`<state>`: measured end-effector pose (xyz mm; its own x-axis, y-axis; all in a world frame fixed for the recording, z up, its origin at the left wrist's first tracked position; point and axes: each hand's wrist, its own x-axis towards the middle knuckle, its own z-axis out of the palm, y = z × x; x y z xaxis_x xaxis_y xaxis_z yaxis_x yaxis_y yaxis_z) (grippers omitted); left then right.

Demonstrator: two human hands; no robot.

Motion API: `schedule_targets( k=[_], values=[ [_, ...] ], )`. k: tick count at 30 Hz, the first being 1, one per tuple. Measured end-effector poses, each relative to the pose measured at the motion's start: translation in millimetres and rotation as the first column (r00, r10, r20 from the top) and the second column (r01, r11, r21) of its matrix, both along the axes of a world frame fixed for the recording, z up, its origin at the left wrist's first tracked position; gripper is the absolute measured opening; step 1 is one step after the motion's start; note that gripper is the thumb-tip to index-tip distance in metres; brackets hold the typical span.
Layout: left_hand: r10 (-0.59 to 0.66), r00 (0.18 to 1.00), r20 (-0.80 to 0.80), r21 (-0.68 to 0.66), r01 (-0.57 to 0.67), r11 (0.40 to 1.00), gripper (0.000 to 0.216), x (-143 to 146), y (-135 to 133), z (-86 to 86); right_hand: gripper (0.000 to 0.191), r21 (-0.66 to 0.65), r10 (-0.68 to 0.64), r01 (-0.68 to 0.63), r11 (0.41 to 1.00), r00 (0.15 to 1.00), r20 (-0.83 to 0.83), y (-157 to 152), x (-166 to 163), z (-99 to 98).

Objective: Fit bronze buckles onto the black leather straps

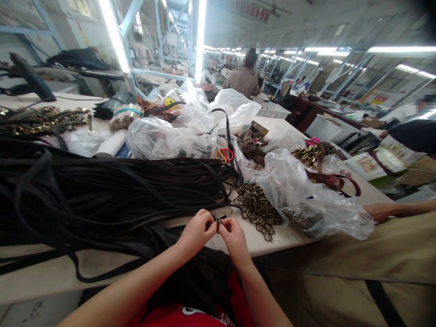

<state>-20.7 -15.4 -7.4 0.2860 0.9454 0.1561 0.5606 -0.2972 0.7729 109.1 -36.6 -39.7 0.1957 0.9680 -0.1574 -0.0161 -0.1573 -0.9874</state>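
My left hand (195,232) and my right hand (234,237) meet at the front edge of the table, thumbs and fingers pinched together. Between the fingertips is a small brass-toned metal buckle (218,220) with a bit of black strap by it; the fingers hide most of both. Just right of my hands lies a heap of brass-toned metal buckles (257,206). To the left, a thick bundle of long black straps (112,190) stretches across the table. Another buckle (208,271) on dark material shows below my hands, over my lap.
Clear plastic bags (190,131) cover the table's middle, with scissors (225,156) with red and yellow handles in front. Another bag (306,190) lies to the right, beside a co-worker's arm (398,210). More metal pieces (44,120) lie far left. A person (243,79) sits beyond.
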Motion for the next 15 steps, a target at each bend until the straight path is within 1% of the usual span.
schedule_targets(
  k=[3,7,12,15],
  values=[
    [0.072,0.997,0.010,-0.008,-0.071,0.997,0.013,2.5,-1.0,-2.1,0.016,0.026,0.003,-0.004,1.000,0.998,0.070,-1.2,-2.9,2.8],
    [0.079,0.993,0.089,-0.022,-0.077,0.997,0.013,5.0,-0.6,-7.2,0.013,0.050,-0.011,0.002,0.999,0.983,0.183,-2.5,-4.9,5.0],
    [0.163,0.975,0.148,-0.055,-0.156,0.986,0.014,5.6,0.0,-7.1,0.015,0.065,-0.017,0.005,0.998,0.981,0.193,-2.5,-9.1,8.9],
    [0.135,0.983,0.128,-0.013,-0.134,0.991,0.012,4.8,-1.6,-2.6,0.016,0.076,-0.016,0.004,0.997,0.987,0.163,-4.2,-10.9,9.9]
  ],
)
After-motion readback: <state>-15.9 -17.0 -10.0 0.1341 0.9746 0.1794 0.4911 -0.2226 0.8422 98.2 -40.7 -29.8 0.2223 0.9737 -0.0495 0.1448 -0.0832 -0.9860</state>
